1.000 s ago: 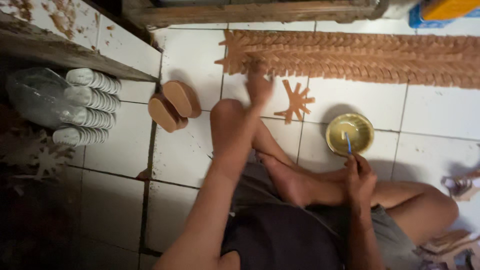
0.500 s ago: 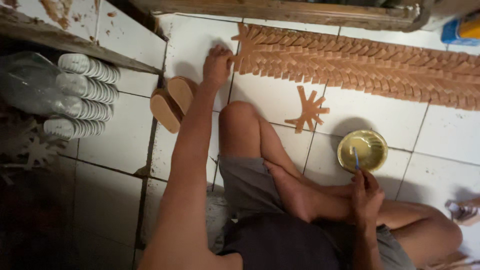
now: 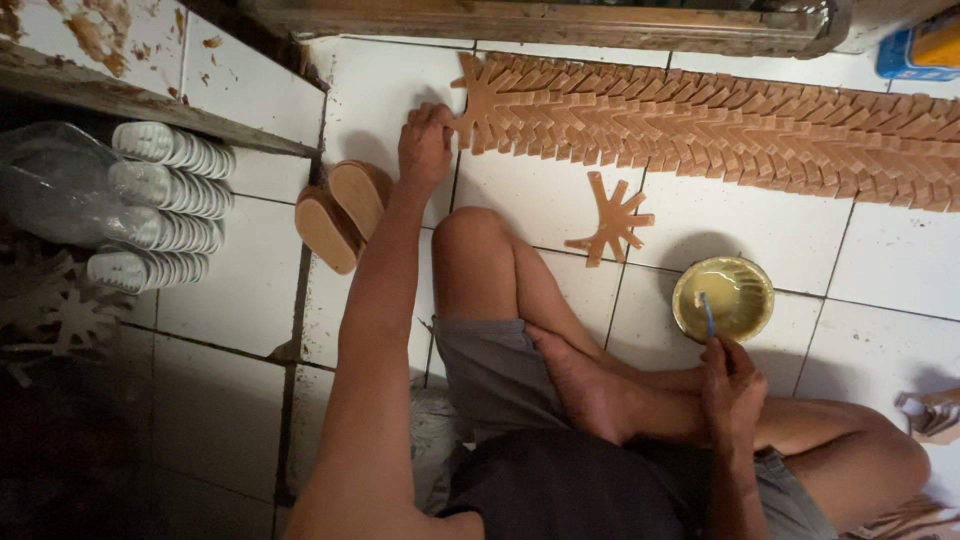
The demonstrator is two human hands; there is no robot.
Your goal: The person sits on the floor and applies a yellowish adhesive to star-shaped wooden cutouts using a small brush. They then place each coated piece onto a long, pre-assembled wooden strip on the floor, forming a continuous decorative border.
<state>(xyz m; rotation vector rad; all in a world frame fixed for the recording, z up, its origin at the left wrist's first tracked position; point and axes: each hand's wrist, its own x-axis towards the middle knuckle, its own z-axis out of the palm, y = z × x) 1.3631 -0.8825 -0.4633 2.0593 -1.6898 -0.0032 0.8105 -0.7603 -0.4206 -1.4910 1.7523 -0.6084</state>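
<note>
Wooden star-shaped cutouts (image 3: 700,125) are laid in a long overlapping row across the white tiled floor (image 3: 240,290), just below a wooden beam (image 3: 520,20). The row's near end is pinched by the left hand (image 3: 425,145), whose fingers are closed on the outermost piece, arm stretched well forward past the raised knee (probably so the piece can be reached without rising from the cross-legged seat). One single cutout (image 3: 610,218) lies apart, between the row and a yellow bowl (image 3: 722,297). The bowl is kept close beside the legs, within easy reach. A thin blue-handled brush (image 3: 707,315) is held upright by the right hand (image 3: 730,385), fingers clamped around it, its tip resting inside the bowl. The two hands are well apart. Further left, two tan rounded pads (image 3: 342,212) lean on each other on the floor, and stacks of white ribbed cups (image 3: 160,200) wrapped in clear plastic lie on their sides under a ledge.
</note>
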